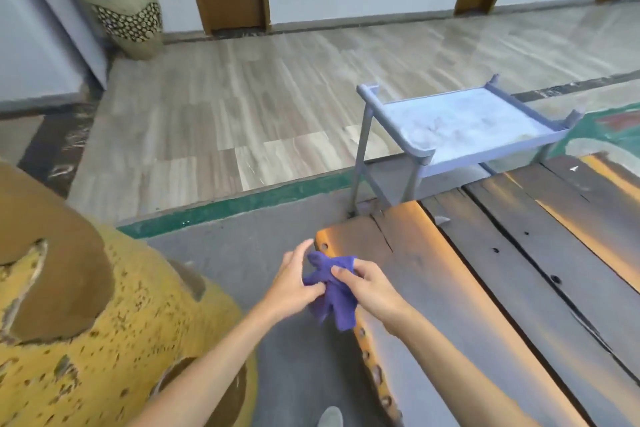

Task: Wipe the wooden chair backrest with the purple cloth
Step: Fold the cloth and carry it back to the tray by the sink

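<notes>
Both hands grip a crumpled purple cloth (pixel 332 288) between them: left hand (pixel 294 282) pinching its left side, right hand (pixel 367 288) closed on its right. They hover over the near left corner of a dark wooden bench (pixel 485 270).

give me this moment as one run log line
stage: prepping cloth | left hand: gripping purple cloth | right hand: gripping same cloth | cloth: bunched, held above wooden plank edge | wiping: not started

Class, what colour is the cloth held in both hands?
Purple cloth; a plain, solid colour, shown best in the head view.
</notes>
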`<action>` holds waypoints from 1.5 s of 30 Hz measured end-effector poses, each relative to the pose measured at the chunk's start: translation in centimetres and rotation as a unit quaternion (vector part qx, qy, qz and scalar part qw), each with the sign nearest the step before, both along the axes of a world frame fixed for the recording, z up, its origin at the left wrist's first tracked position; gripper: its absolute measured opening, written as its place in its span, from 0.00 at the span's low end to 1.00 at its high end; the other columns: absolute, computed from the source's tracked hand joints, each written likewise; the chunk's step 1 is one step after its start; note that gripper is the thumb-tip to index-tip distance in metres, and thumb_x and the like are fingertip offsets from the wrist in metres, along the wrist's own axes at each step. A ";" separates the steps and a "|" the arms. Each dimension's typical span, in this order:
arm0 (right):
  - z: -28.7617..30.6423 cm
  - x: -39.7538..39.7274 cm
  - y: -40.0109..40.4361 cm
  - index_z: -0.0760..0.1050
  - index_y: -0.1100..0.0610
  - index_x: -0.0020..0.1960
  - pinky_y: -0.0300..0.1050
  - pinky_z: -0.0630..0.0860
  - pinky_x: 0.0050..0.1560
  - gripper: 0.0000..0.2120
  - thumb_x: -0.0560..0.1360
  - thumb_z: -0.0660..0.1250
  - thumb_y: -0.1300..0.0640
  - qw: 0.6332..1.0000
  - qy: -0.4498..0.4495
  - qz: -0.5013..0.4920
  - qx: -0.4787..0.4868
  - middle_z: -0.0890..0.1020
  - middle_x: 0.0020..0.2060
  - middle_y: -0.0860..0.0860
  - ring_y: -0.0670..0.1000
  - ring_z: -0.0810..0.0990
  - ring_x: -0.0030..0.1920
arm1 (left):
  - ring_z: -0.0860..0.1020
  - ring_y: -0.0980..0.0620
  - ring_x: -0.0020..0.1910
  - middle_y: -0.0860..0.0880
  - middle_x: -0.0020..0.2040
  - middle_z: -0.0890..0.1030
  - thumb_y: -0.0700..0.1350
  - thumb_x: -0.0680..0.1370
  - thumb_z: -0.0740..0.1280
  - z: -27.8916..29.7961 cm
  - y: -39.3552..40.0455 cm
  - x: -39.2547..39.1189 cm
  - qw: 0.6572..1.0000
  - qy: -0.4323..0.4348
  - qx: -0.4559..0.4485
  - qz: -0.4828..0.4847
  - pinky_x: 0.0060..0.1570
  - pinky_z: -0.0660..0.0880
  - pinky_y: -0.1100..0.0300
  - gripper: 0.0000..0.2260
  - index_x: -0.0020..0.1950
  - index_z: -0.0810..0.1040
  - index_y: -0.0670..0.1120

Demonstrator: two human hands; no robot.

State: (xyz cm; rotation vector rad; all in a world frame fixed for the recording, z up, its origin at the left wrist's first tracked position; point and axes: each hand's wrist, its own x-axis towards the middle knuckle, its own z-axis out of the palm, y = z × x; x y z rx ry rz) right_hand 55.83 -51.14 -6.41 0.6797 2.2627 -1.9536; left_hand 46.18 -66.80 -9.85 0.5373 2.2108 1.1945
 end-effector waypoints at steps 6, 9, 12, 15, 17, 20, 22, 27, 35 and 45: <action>2.7 -7.7 5.9 0.81 0.61 0.50 0.54 0.75 0.54 0.18 0.85 0.61 0.49 0.950 0.016 0.144 0.275 0.84 0.46 0.57 0.56 0.80 0.48 | 0.56 0.56 0.78 0.54 0.76 0.69 0.47 0.70 0.74 0.4 5.6 -10.4 0.983 0.044 0.005 -0.177 0.76 0.56 0.57 0.32 0.73 0.69 0.57; 3.3 -11.3 8.6 0.78 0.60 0.47 0.57 0.74 0.55 0.17 0.85 0.60 0.50 0.919 0.062 0.181 0.345 0.80 0.45 0.53 0.56 0.79 0.50 | 0.71 0.55 0.73 0.50 0.69 0.78 0.48 0.71 0.76 0.8 8.5 -15.3 0.978 0.026 0.014 -0.204 0.75 0.65 0.51 0.23 0.65 0.78 0.51; 3.3 -16.0 11.3 0.69 0.52 0.41 0.58 0.75 0.48 0.13 0.84 0.64 0.52 0.911 0.087 0.147 0.375 0.74 0.39 0.47 0.55 0.75 0.43 | 0.82 0.54 0.50 0.51 0.48 0.84 0.43 0.71 0.74 0.5 11.6 -20.4 0.974 -0.004 0.073 -0.213 0.62 0.76 0.42 0.10 0.48 0.77 0.51; 2.4 -21.1 13.9 0.79 0.50 0.50 0.55 0.78 0.50 0.05 0.82 0.67 0.50 0.928 0.080 0.079 0.354 0.83 0.41 0.46 0.53 0.79 0.43 | 0.82 0.52 0.45 0.50 0.45 0.84 0.40 0.71 0.76 -0.5 14.2 -26.0 0.973 -0.062 0.103 -0.198 0.55 0.79 0.41 0.12 0.47 0.73 0.46; 1.9 -24.5 15.2 0.81 0.49 0.57 0.52 0.79 0.53 0.07 0.81 0.69 0.49 0.948 0.075 0.029 0.309 0.87 0.45 0.46 0.51 0.84 0.46 | 0.83 0.54 0.46 0.51 0.46 0.85 0.42 0.70 0.77 -0.9 15.4 -29.4 0.971 -0.069 0.120 -0.193 0.52 0.81 0.45 0.15 0.49 0.72 0.44; 1.4 -30.5 16.3 0.81 0.46 0.50 0.49 0.78 0.45 0.03 0.79 0.71 0.48 0.969 0.084 -0.046 0.228 0.86 0.39 0.49 0.45 0.81 0.37 | 0.84 0.52 0.50 0.53 0.55 0.83 0.46 0.70 0.78 -0.2 16.8 -34.9 0.966 -0.063 0.165 -0.187 0.50 0.82 0.53 0.20 0.55 0.71 0.55; 1.1 -34.9 16.9 0.82 0.47 0.47 0.48 0.76 0.40 0.04 0.79 0.72 0.48 0.977 0.082 -0.078 0.182 0.85 0.37 0.53 0.44 0.77 0.35 | 0.83 0.50 0.54 0.57 0.59 0.79 0.49 0.71 0.78 0.7 17.5 -39.0 0.964 -0.037 0.186 -0.188 0.55 0.80 0.53 0.22 0.59 0.69 0.58; 2.2 -44.2 18.0 0.82 0.49 0.48 0.40 0.73 0.37 0.08 0.78 0.72 0.45 0.983 0.094 -0.115 0.111 0.83 0.36 0.54 0.44 0.75 0.35 | 0.85 0.48 0.51 0.54 0.59 0.81 0.51 0.75 0.74 4.3 19.7 -48.3 0.957 -0.031 0.226 -0.179 0.60 0.78 0.47 0.15 0.57 0.71 0.56; 3.9 -53.2 21.3 0.84 0.51 0.51 0.43 0.74 0.45 0.03 0.81 0.70 0.54 0.978 0.110 -0.152 0.096 0.86 0.44 0.48 0.44 0.80 0.42 | 0.83 0.51 0.45 0.46 0.44 0.85 0.43 0.75 0.75 6.0 24.7 -60.7 0.938 -0.132 0.218 -0.236 0.49 0.77 0.52 0.05 0.44 0.81 0.52; 4.5 -62.4 30.7 0.82 0.43 0.58 0.38 0.77 0.55 0.09 0.83 0.64 0.49 0.966 0.114 -0.160 0.171 0.86 0.53 0.40 0.43 0.84 0.55 | 0.77 0.51 0.44 0.48 0.42 0.80 0.43 0.75 0.73 8.0 36.1 -71.3 0.915 -0.126 0.275 -0.265 0.49 0.74 0.61 0.03 0.43 0.81 0.50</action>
